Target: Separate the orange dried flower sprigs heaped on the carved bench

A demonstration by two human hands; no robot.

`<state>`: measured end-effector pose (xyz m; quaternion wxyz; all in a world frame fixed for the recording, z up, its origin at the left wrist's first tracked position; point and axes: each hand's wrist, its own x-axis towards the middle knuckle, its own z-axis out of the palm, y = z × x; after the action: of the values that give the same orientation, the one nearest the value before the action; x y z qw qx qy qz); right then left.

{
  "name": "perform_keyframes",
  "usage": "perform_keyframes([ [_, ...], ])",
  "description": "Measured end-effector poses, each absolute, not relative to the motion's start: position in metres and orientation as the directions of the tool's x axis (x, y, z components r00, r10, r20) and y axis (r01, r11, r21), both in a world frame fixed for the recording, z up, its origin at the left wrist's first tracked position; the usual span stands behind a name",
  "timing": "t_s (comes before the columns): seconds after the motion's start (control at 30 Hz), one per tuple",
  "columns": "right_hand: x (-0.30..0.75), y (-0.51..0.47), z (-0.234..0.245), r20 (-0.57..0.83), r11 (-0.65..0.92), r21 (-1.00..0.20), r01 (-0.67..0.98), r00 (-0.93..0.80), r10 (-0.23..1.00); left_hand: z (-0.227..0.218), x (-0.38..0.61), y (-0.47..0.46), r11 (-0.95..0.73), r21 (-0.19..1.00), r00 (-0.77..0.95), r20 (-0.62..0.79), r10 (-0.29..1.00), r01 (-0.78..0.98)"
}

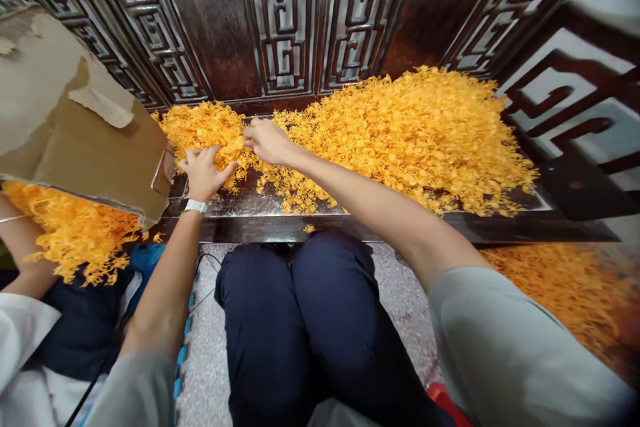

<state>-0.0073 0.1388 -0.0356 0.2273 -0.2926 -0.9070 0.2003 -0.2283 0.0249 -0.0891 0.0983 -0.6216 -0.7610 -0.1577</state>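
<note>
Carved dark wood panels [285, 27] rise behind a dark wooden bench top [525, 230] heaped with orange florets [400, 133]. In the heap, the left hand [203, 173] lies spread; the right hand [267, 141] seemingly pinches a tuft.

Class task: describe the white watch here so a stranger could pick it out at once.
Start at the carved wooden panel, then drop to the orange heap below it. Follow the left arm reaching in down to the left hand; the white watch sits on that wrist, broader than the thin bracelet on a co-worker's arm at far left.
</note>
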Motion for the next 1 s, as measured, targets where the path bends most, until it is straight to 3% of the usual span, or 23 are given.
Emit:
perform_keyframes([
  [0.1,-0.002,0.151,-0.021,0.282,0.539,-0.761,0.361,-0.564,0.776,-0.074,-0.222,0.034,0.191,0.113,-0.220,0.368,0.903,0.975],
  [0.2,0.003,0.160,-0.005,0.059,0.116,-0.987,0.115,-0.411,0.910,-0.064,-0.219,0.039,0.207,0.075,-0.220,0.339,0.915,0.976],
  [0.27,0.009,0.163,0.003,-0.050,-0.058,-0.998,-0.009,-0.387,0.921,-0.062,-0.219,0.042,0.207,0.077,-0.221,0.332,0.917,0.975],
  [0.4,0.028,0.170,0.008,-0.137,-0.183,-0.979,-0.093,-0.366,0.920,-0.063,-0.222,0.048,0.249,0.170,-0.296,0.369,0.881,0.953],
  [0.53,0.047,0.175,0.009,-0.167,-0.233,-0.959,-0.161,-0.339,0.926,-0.062,-0.229,0.056,0.270,0.165,-0.312,0.344,0.886,0.949],
  [0.8,0.075,0.181,0.013,-0.056,-0.134,-0.967,-0.217,-0.331,0.942,-0.058,-0.240,0.064,0.278,0.109,-0.297,0.258,0.919,0.954],
  [1.0,0.086,0.196,0.016,-0.031,-0.101,-0.955,-0.280,-0.245,0.969,-0.061,-0.227,0.064,0.230,0.177,-0.275,0.303,0.912,0.957],
])
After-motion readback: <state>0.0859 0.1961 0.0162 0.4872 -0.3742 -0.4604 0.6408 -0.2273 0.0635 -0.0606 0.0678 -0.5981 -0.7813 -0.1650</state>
